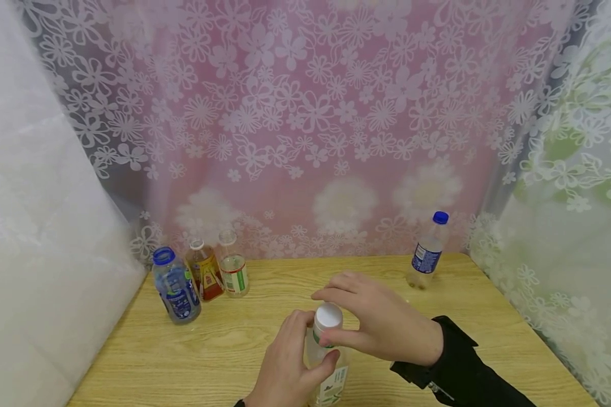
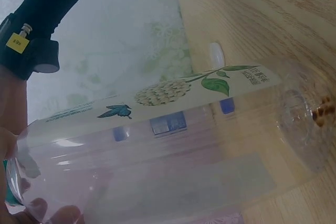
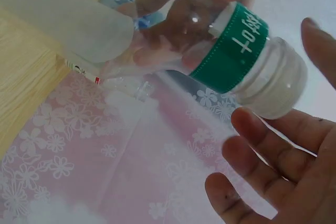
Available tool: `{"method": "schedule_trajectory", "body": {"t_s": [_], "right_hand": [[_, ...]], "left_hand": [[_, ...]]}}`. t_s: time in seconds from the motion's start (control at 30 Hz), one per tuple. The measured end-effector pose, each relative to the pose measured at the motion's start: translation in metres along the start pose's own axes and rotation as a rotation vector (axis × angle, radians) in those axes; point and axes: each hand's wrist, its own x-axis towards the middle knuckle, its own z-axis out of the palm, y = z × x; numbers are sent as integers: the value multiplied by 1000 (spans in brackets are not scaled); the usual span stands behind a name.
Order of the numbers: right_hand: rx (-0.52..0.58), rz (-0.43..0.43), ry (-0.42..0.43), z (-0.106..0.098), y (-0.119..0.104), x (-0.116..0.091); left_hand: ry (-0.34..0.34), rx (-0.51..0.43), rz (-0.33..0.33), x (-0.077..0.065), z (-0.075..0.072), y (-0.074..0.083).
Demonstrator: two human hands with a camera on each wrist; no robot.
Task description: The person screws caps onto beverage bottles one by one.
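Clear bottle upright at near side of counter, between the hands. Left hand: fingers wrapped round its shoulder. Right hand: fingers wide around the white cap, contact unclear. Back left: three bottles. Back right: blue-capped bottle.

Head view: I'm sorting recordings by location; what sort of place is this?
Probably a small curtained-off workspace, perhaps indoors: a pink flower-patterned hanging sheet behind, a plain white hanging sheet at left, and a yellowish wood-grain tabletop.
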Motion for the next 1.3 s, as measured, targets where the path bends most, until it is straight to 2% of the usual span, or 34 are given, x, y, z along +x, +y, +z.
{"method": "schedule_trajectory", "body": {"t_s": [0.13, 0.23, 0.43, 0.6, 0.73, 0.97, 1.3], "right_hand": [[128, 1, -58, -9, 1, -4], [196, -34, -98, -13, 2, -5], [229, -65, -138, -14, 3, -4], [242, -77, -122, -13, 3, -2], [239, -74, -94, -9, 3, -2], [161, -107, -44, -2, 5, 0], [65, -36, -31, -2, -1, 2]], "left_hand": [[-8, -6, -21, 0, 0, 1], [-7, -6, -23, 0, 0, 0], [-13, -7, -21, -1, 0, -1], [-9, 7, 6, 0, 0, -1], [-14, 4, 3, 0, 0, -1], [-2, -11, 3, 0, 0, -1], [-10, -14, -14, 0, 1, -1]]}}
